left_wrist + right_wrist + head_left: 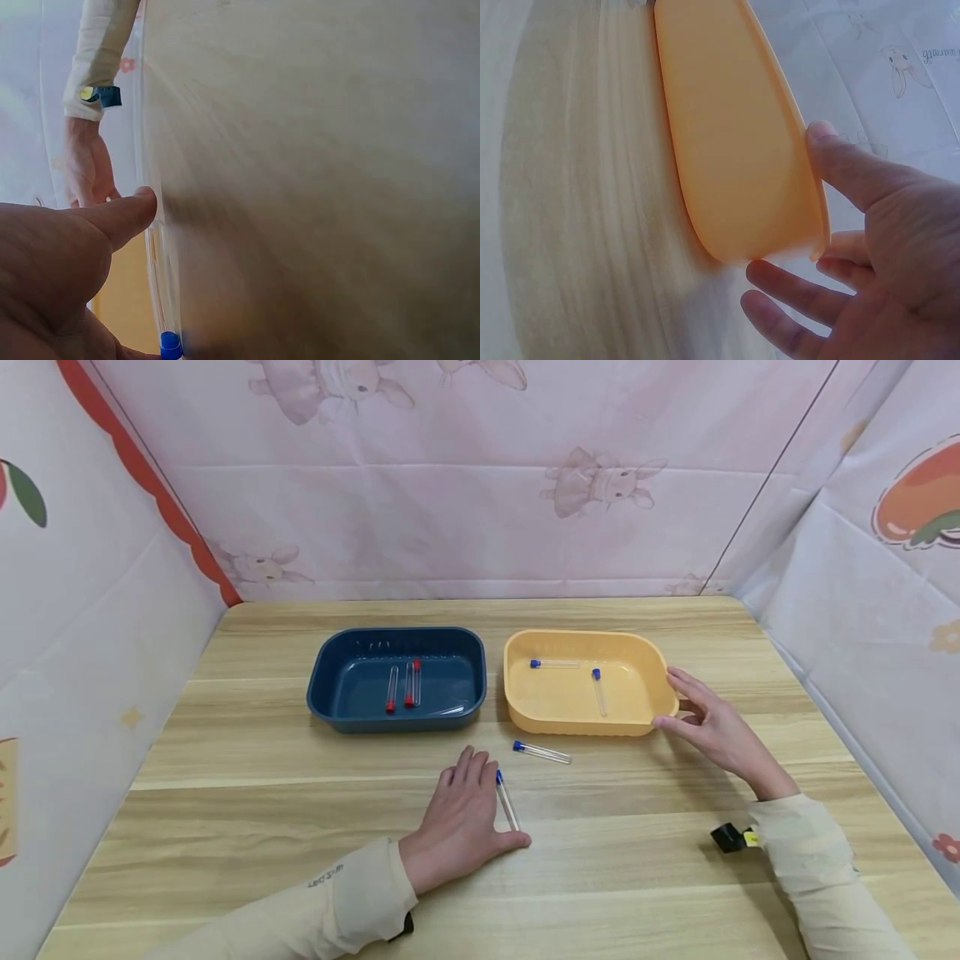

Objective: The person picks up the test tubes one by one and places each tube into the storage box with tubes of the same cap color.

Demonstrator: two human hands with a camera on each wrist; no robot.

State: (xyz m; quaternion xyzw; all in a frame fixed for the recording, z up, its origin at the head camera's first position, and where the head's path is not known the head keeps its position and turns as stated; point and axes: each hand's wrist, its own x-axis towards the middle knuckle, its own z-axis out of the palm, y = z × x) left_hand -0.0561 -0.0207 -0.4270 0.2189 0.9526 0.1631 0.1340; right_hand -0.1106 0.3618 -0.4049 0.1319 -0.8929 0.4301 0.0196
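My left hand (461, 818) rests low over the table, fingers extended and thumb spread. Between its index finger and thumb lies a clear test tube with a blue cap (506, 800); the cap is by the index finger, the far end by the thumb. At the yellow tray (570, 727), my right hand (716, 731) holds the right front corner, thumb at the front rim and fingers around the end. Another blue-capped test tube (543, 753) lies on the table before this tray. Inside the tray are two blue-capped tubes (555, 664).
To the left stands a dark blue tray (397, 725) holding three red-capped test tubes (392, 689). Both trays sit on a wooden table (247, 760). Printed fabric (450, 527) rises behind the table and along its sides.
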